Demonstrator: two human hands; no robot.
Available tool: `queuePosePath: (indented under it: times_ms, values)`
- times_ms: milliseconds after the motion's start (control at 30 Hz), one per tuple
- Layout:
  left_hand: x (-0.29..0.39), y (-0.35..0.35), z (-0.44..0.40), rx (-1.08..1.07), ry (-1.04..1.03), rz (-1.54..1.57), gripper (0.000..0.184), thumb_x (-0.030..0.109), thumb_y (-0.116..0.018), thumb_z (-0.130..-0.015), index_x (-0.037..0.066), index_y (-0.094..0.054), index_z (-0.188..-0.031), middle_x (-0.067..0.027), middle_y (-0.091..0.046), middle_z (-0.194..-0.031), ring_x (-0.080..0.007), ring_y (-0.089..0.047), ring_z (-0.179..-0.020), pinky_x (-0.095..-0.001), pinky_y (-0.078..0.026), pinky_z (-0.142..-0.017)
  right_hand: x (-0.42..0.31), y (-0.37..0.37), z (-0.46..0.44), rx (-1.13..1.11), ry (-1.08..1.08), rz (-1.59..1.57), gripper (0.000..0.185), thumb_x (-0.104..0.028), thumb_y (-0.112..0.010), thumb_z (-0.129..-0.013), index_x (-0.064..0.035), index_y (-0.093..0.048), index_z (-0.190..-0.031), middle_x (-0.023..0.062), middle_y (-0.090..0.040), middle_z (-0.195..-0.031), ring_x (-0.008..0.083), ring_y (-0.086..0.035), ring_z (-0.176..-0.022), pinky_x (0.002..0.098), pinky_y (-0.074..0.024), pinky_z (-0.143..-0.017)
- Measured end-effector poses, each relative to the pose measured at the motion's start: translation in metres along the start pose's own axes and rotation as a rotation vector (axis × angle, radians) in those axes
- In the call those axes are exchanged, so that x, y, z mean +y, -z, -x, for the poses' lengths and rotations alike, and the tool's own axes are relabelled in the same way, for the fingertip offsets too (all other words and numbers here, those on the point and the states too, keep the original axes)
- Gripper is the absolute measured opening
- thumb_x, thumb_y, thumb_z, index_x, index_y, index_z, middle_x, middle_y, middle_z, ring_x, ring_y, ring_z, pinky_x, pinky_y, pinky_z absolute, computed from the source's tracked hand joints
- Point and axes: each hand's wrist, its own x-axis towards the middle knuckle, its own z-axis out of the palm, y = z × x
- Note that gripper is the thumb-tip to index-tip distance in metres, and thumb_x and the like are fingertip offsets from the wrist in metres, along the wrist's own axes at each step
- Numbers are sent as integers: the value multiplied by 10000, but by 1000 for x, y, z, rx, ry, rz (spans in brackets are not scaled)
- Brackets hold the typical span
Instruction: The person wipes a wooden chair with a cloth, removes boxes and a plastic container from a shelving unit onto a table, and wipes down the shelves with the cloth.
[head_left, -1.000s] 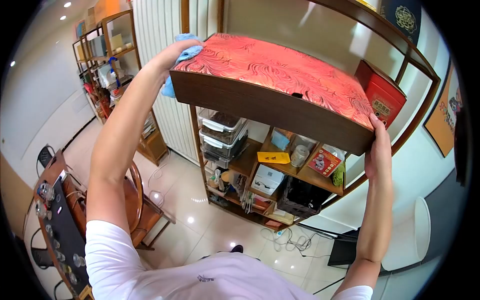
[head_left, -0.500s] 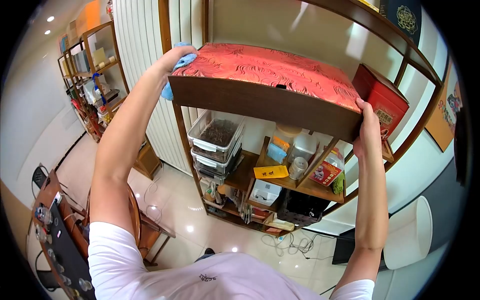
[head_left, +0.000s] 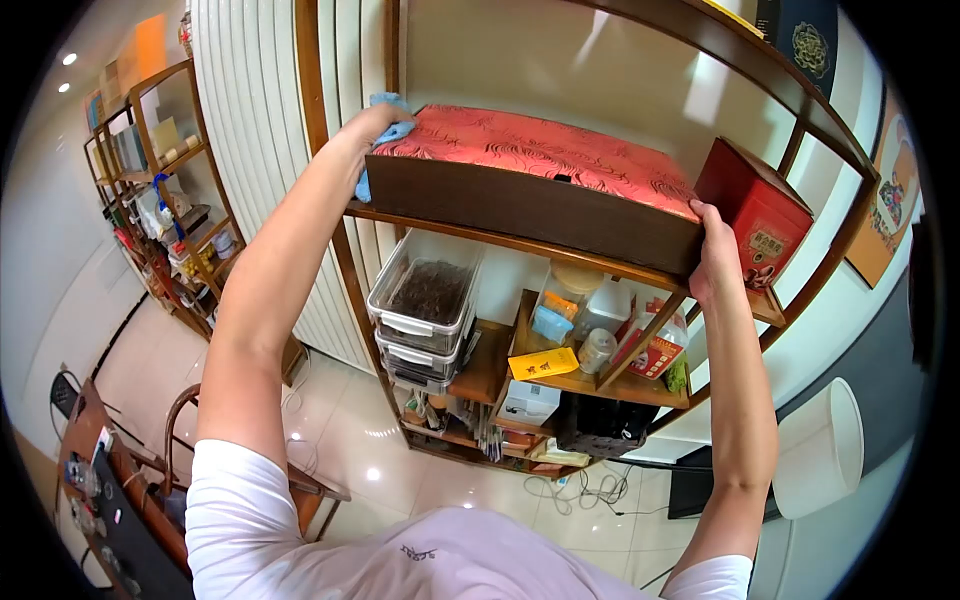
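Note:
A long dark brown box (head_left: 530, 212) with a red patterned top (head_left: 540, 150) sits at a shelf, between my two hands. My left hand (head_left: 377, 128) is closed round its left end, with a blue cloth (head_left: 363, 185) pinched in the same grip. At the other end my right hand (head_left: 713, 250) grips the corner, thumb on the red top. The fingers behind the box ends are partly hidden. Below the box shows the shelf's wooden front edge (head_left: 470, 237). Close to my right hand stands a red carton (head_left: 757, 215).
Lower shelves hold stacked clear tubs (head_left: 425, 300), a yellow packet (head_left: 544, 364), a jar (head_left: 597, 350) and a black crate (head_left: 600, 425). Cables (head_left: 590, 492) lie on the floor. A white lampshade (head_left: 820, 450) stands at right, a wooden chair (head_left: 310, 490) at left.
The box has moved away from me, over the shelf, whose front edge now shows beneath it. Both hands moved along with it, and the view shifted slightly.

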Motion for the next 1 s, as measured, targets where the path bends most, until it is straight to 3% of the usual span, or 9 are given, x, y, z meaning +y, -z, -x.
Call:
queuePosePath:
  times_ms: [167, 300, 400, 467, 567, 700, 767, 900, 1000]
  values:
    - [-10, 6, -13, 3, -39, -59, 125, 147, -738, -835, 30, -694, -840, -110, -721, -815, -215, -686, -676, -350, -536, -631, 12, -1, -11, -58, 10, 18, 468, -346, -612, -930, 43, -646, -1188, 168, -630, -1272, 262, -539, -1176, 405, -364, -1072]
    - [-8, 9, -21, 56, 34, 45, 131, 122, -757, -809, 14, -699, -856, -143, -719, -852, -229, -694, -700, -362, -562, -673, 14, -11, -11, -59, 13, 74, 515, -380, -600, -950, 9, -623, -1288, 174, -603, -1364, 282, -527, -1265, 432, -330, -1135]
    - [-7, 14, -32, 61, -27, -125, 234, 141, -785, -776, -36, -715, -913, -154, -726, -885, -237, -702, -737, -353, -559, -684, 14, -18, -8, -80, 12, 67, 530, -373, -612, -954, 50, -608, -1272, 178, -614, -1328, 268, -535, -1232, 410, -348, -1104]
    - [8, 1, -10, 317, -154, -554, 385, 162, -816, -731, -95, -717, -999, -169, -736, -951, -246, -714, -812, -363, -563, -730, 15, -20, -6, -111, 40, 75, 536, -365, -617, -957, 85, -600, -1248, 179, -630, -1280, 255, -554, -1185, 388, -383, -1063]
    - [5, 8, -20, 280, -200, -559, 501, 197, -832, -707, -119, -708, -1076, -195, -739, -1018, -263, -722, -893, -373, -560, -788, 11, -24, -3, -169, 66, 43, 566, -384, -631, -968, 94, -584, -1268, 187, -625, -1292, 250, -553, -1200, 371, -383, -1069]
    - [17, -1, -3, 319, -290, -816, 456, 243, -823, -761, -104, -714, -1036, -196, -743, -965, -269, -714, -876, -377, -550, -806, 10, -23, -5, -125, 48, 117, 615, -399, -650, -968, 108, -553, -1303, 183, -631, -1284, 244, -563, -1190, 360, -383, -1074]
    - [23, -9, 9, 389, -359, -1015, 544, 293, -814, -755, -45, -708, -1169, -225, -737, -1106, -337, -730, -983, -416, -547, -885, 12, -19, -8, -134, 38, 119, 628, -403, -655, -966, 110, -545, -1313, 179, -634, -1281, 243, -565, -1187, 360, -386, -1070]
    - [36, -28, 41, 447, -450, -1150, 508, 313, -801, -775, 37, -717, -1193, -205, -746, -1070, -376, -713, -993, -450, -541, -895, 5, -26, 3, -111, 60, 175, 637, -422, -659, -964, 111, -562, -1300, 183, -629, -1287, 245, -556, -1196, 369, -388, -1068]
    - [45, -44, 74, 551, -763, -1140, 431, 364, -817, -790, 4, -742, -1015, -214, -743, -897, -372, -732, -903, -417, -560, -833, 4, -27, 4, -73, 41, 187, 656, -440, -660, -959, 109, -567, -1306, 185, -625, -1294, 247, -551, -1199, 371, -387, -1068]
